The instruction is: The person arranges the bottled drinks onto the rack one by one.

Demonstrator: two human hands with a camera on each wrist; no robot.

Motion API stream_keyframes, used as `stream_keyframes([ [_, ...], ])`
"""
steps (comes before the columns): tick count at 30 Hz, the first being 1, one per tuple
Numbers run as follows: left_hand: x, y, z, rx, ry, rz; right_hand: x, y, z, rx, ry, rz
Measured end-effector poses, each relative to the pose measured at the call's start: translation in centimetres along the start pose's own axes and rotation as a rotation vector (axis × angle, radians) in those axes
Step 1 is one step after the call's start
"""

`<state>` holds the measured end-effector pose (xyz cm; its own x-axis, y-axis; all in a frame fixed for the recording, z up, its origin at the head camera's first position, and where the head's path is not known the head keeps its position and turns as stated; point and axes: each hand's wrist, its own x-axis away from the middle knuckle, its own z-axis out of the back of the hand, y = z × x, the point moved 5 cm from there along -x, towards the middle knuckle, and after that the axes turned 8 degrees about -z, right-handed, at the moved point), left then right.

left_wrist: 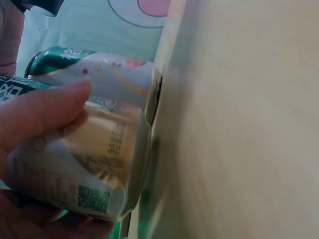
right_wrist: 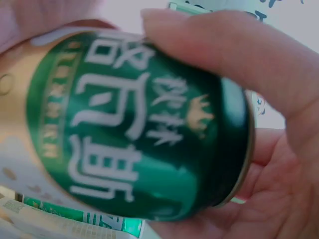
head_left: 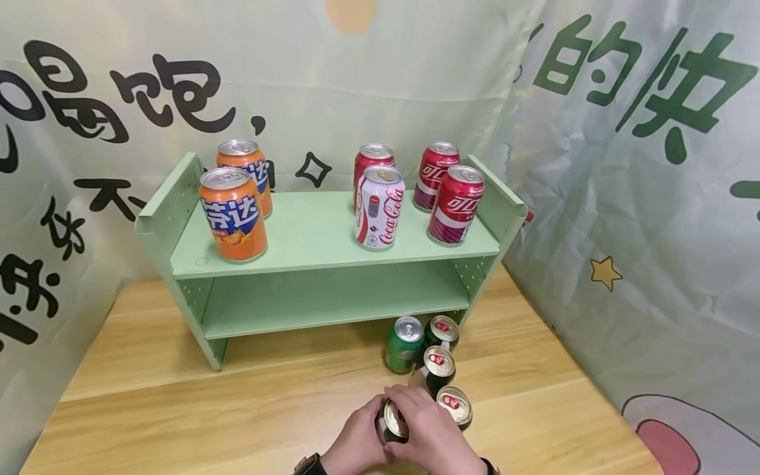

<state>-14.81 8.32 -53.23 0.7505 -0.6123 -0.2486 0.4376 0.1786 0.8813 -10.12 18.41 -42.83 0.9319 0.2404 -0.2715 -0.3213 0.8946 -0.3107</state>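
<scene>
Both hands grip one drink can (head_left: 392, 425) near the front of the wooden table. My left hand (head_left: 358, 441) curls round its left side, and my right hand (head_left: 430, 430) wraps its top and right side. In the right wrist view the can (right_wrist: 149, 124) shows a dark green upper part with white characters and a small gold crown. Its lower part, seen in the left wrist view, is gold and pale with a square code. Beside it stand similar cans, one just right of my right hand (head_left: 455, 406) and another behind it (head_left: 438, 366).
A pale green two-tier shelf (head_left: 309, 257) stands at the back. Its top holds orange cans (head_left: 234, 214), a white can (head_left: 380, 208) and several red cans (head_left: 456, 204). By its right front stand a green can (head_left: 406, 344) and a dark-bodied can (head_left: 442, 332). Printed cloth (head_left: 297, 66) hangs behind.
</scene>
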Motion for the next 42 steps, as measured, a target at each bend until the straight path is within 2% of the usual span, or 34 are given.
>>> stream_keyframes([
  [5,0.2,0.5,0.5,-0.050,0.031,-0.014,0.0,-0.3,0.4,0.004,0.050,0.046],
  [9,0.3,1.3,1.4,-0.059,0.052,-0.025,-0.1,-0.4,0.8,-0.053,0.031,0.057],
  [14,0.0,3.6,3.2,-0.107,0.093,-0.124,-0.4,-0.5,2.1,-0.179,0.072,0.099],
  [17,-0.5,5.4,4.4,-0.127,0.117,-0.176,-0.6,-0.4,3.0,-0.266,0.109,0.051],
  [19,-0.8,6.6,5.2,-0.129,0.124,-0.184,-0.7,-0.3,3.4,-0.360,0.122,-0.023],
  [21,-1.1,7.6,5.9,-0.126,0.126,-0.176,-0.7,-0.2,3.8,-0.458,0.144,-0.125],
  [24,-1.5,9.0,6.8,-0.135,0.117,-0.156,-0.8,-0.2,4.6,-0.595,0.190,-0.216],
  [26,-1.8,9.9,7.3,-0.135,0.104,-0.139,-1.1,-0.3,5.4,-0.621,0.213,-0.227],
  [29,-2.3,11.0,7.9,-0.114,0.062,-0.117,-1.7,-0.3,6.7,-0.641,0.213,-0.187],
  [32,-3.6,12.2,8.3,-0.070,0.004,-0.119,-2.4,0.2,8.3,-0.673,0.191,-0.194],
  [35,-5.4,13.3,8.7,-0.029,-0.038,-0.147,-3.3,1.1,9.9,-0.670,0.186,-0.219],
  [39,-8.1,14.4,9.3,0.083,-0.032,-0.208,-4.7,2.3,11.4,-0.651,0.213,-0.248],
  [42,-9.7,14.3,9.4,0.180,-0.031,-0.226,-5.5,3.1,11.7,-0.650,0.233,-0.267],
])
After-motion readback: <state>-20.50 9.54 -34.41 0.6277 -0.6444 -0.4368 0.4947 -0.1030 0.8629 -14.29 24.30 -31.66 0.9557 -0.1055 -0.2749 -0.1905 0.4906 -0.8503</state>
